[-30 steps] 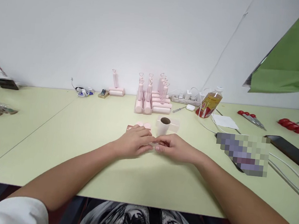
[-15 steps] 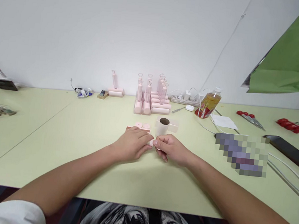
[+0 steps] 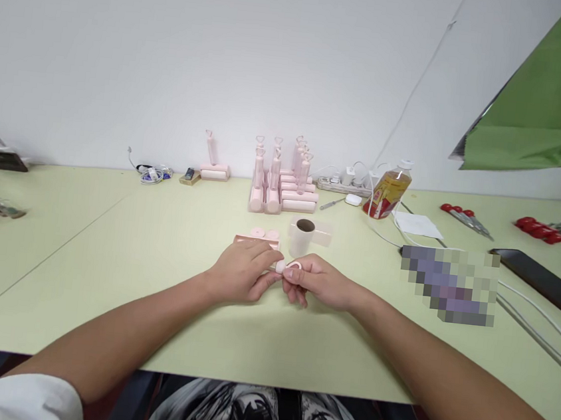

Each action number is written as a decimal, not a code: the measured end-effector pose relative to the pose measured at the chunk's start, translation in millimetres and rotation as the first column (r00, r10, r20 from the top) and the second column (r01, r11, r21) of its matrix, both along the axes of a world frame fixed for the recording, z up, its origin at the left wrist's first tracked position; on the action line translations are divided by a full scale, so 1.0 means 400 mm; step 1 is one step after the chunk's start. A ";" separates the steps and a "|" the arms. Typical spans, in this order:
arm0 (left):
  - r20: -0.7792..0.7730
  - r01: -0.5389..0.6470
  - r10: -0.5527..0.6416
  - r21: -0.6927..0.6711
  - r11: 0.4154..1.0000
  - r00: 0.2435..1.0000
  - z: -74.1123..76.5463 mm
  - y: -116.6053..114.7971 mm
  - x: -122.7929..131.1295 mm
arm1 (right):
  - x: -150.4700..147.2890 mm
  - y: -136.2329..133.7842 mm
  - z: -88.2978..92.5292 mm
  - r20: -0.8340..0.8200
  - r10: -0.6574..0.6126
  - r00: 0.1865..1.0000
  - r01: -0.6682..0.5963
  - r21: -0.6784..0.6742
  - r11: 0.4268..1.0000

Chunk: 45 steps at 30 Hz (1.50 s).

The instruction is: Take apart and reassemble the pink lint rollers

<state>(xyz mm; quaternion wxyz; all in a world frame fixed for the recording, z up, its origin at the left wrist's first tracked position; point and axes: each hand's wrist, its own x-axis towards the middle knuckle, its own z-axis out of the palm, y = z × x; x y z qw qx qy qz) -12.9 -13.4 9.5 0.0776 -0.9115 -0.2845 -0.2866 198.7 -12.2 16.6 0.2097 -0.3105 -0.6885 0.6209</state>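
My left hand (image 3: 242, 271) is closed around a lint roller handle, most of it hidden under the palm and fingers. Out of the fist, toward the right, sticks the handle's pale pink end cap (image 3: 281, 267) with a loop. Thumb and fingers of my right hand (image 3: 321, 282) pinch this cap at its loop. Just beyond my left hand lies a pink roller housing (image 3: 243, 239), partly covered by the hand. Two round pink end discs (image 3: 258, 232) lie behind it. A white sticky roll (image 3: 299, 244) with a brown core stands upright behind my right hand.
A clear plastic cover (image 3: 325, 233) lies behind the roll. Several pink lint rollers (image 3: 299, 206) stand near the wall, another (image 3: 214, 172) to their left. Farther right are a screwdriver (image 3: 331, 204), a power strip (image 3: 343, 186), a drink bottle (image 3: 387, 191), cables and a black phone (image 3: 541, 283).
Both hands have shifted slightly left in view, along with the whole scene. My right hand has turned a little at the cap, and the pink loop now shows above its thumb.
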 end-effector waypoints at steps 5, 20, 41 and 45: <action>0.215 0.013 0.015 -0.130 0.991 0.977 0.002 -0.003 0.000 | 0.014 0.000 0.012 -0.046 0.033 0.998 -0.034 -0.019 0.999; 0.724 0.071 0.131 -0.242 0.968 0.677 0.001 0.065 -0.065 | 0.032 0.008 0.008 0.423 -0.017 0.906 -0.132 0.320 0.938; 0.102 -0.093 0.150 -0.426 0.900 0.983 0.038 0.058 -0.088 | 0.066 0.047 0.042 0.765 -0.462 0.449 0.081 0.480 0.874; 0.247 -0.071 0.198 -0.443 0.894 0.948 0.029 0.064 -0.083 | 0.068 0.057 0.039 0.755 -0.498 0.428 0.070 0.521 0.851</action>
